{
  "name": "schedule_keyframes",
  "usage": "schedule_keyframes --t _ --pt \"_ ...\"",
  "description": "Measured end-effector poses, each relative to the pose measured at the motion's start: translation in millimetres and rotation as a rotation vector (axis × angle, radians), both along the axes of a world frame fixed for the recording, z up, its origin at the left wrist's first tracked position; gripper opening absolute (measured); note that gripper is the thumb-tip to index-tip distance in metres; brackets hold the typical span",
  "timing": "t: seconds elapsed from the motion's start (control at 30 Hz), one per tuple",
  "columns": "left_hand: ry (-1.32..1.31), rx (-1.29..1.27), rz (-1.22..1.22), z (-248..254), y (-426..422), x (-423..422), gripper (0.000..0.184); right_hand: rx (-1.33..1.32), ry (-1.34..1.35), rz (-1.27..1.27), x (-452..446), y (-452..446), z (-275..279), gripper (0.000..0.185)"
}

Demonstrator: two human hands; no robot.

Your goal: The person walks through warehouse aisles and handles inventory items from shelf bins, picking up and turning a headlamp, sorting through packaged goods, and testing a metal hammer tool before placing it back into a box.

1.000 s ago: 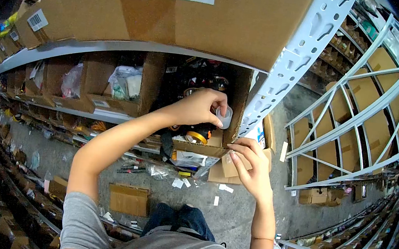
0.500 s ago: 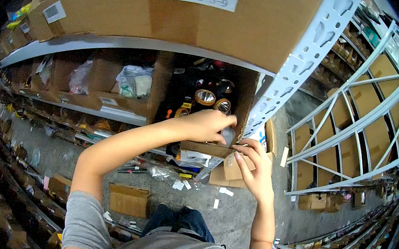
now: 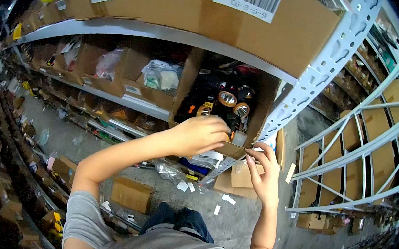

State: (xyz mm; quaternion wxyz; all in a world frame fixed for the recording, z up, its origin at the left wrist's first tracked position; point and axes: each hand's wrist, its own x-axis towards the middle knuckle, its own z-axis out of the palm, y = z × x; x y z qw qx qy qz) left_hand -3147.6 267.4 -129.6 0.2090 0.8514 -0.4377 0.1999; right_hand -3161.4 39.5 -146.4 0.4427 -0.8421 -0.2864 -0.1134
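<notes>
While curling the left hand [image 3: 197, 135] narrow over the near edge of the box [image 3: 232, 150], cannot tell whether gripping anything; holding the right hand [image 3: 264, 174] half-open at the near right corner. Just inside, see the cup [image 3: 238, 138], with unclear long axis and direction; beyond, lamps [image 3: 227, 98] facing up, half lost in shadow.

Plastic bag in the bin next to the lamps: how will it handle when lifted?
The bag is probably floppy, since its film looks crumpled. The shiny surface may slip, and the bunched white and green contents could shift.
</notes>
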Motion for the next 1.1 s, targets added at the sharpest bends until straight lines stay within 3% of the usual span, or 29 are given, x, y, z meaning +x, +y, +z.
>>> schedule_keyframes --t 0.13,0.4,0.67,0.77,0.83,0.87,0.93,1.03,1.1 --pt "-0.139 0.013 0.067 4 23 -39 0.019 -0.036 -0.046 0.032 -1 2 -4 0.017" --pt "-0.227 -0.182 0.627 9 102 -62 0.015 -0.044 -0.172 0.006 -6 11 -13 0.013" --pt "-0.165 -0.125 0.599 23 159 -4 0.014 -0.093 -0.213 -0.091 -24 33 -7 0.014" --pt "-0.077 0.031 0.526 32 169 41 0.020 -0.107 -0.215 -0.189 -31 45 -7 0.015" --pt "0.019 0.345 0.529 35 172 74 0.024 -0.121 -0.218 -0.251 -35 56 -6 0.015" --pt "0.014 0.345 0.508 36 171 88 0.024 -0.097 -0.217 -0.272 -37 63 -5 0.015" --pt "0.424 0.602 0.561 35 168 114 0.022 -0.090 -0.255 -0.338 -41 79 -4 0.014" --pt "0.418 0.722 0.415 12 168 142 0.022 -0.028 -0.244 -0.402 -46 104 -6 0.010" --pt "0.520 0.957 0.364 1 162 158 0.022 -0.023 -0.252 -0.428 -49 119 -9 0.010"
